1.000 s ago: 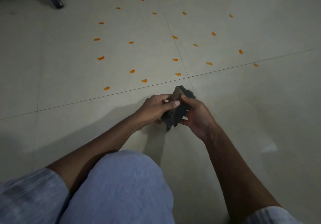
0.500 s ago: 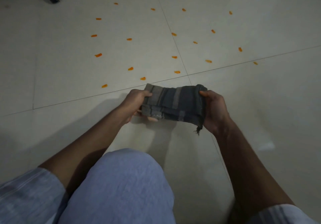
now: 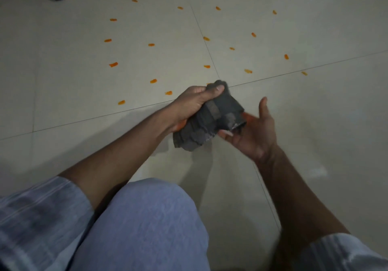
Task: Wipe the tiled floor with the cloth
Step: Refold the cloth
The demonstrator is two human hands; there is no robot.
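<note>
Cloth [image 3: 212,121]: dark, bunched, above floor [image 3: 84,81]. Left hand [image 3: 193,104] closed round it; right hand [image 3: 252,132] open-palmed, touching its lower edge. Orange marks [image 3: 113,64] unwiped. Step: readying cloth. Next, likely: press onto nearest marks.

Dark grey cloth [image 3: 212,119], folded and bunched, gripped under the left thumb, its lower end touching the right fingertips.

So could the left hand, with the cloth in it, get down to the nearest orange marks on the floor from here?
Probably yes. The left hand grips the cloth just short of the nearest orange marks, and only bare tiled floor lies between. The right hand is open, off to the other side.
</note>
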